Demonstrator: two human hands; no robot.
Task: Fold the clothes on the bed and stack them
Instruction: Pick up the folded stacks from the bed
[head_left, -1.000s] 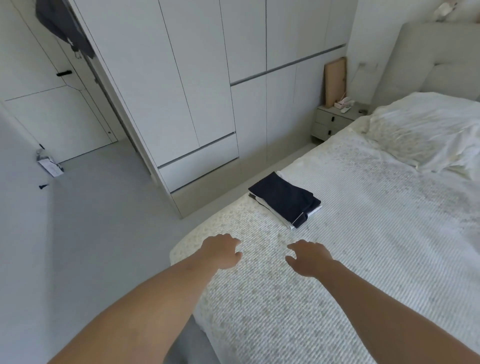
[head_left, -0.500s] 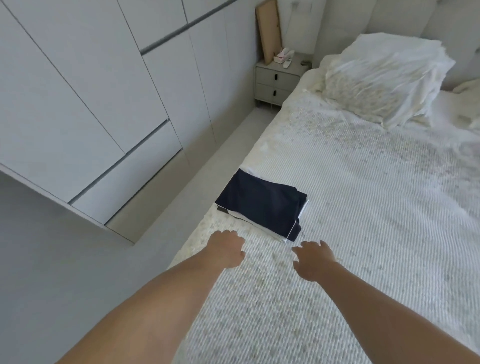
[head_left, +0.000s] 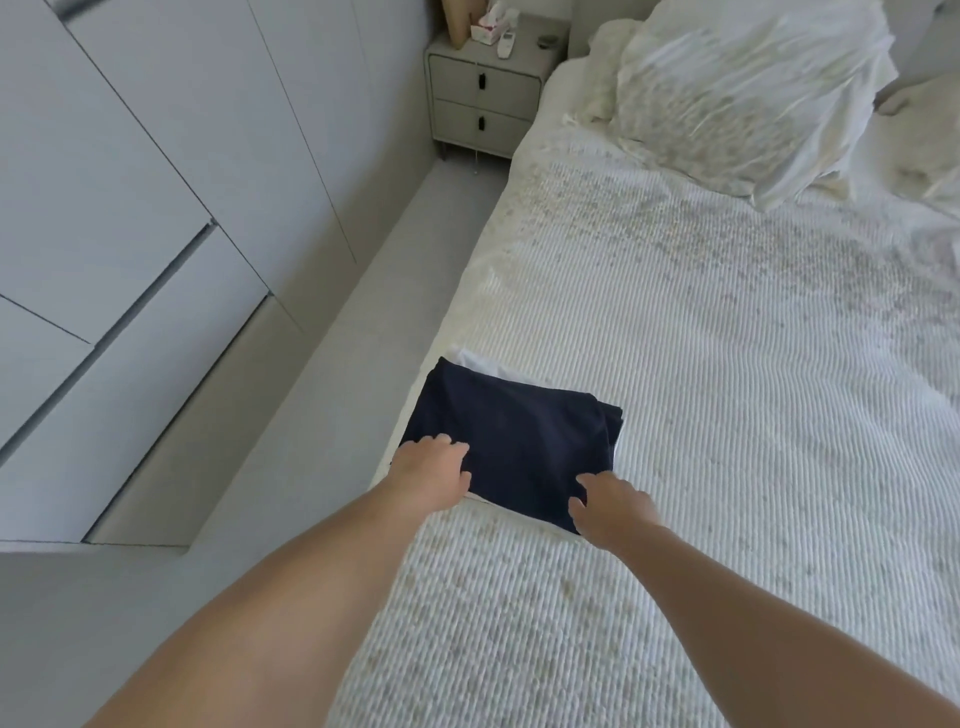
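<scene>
A folded navy garment lies on top of a folded white garment, forming a small stack at the left edge of the bed. My left hand rests with its fingers on the near left corner of the navy piece. My right hand touches the near right corner with its fingers spread. Neither hand visibly grips the cloth. Only thin white edges of the lower garment show.
Rumpled white pillows lie at the head of the bed. A grey two-drawer nightstand with a tissue box stands beside it. White wardrobe doors line the left, with a narrow strip of floor between them and the bed.
Both hands have moved forward from the bare bedcover onto the near corners of the stack. My view has moved closer and tilted further down.
</scene>
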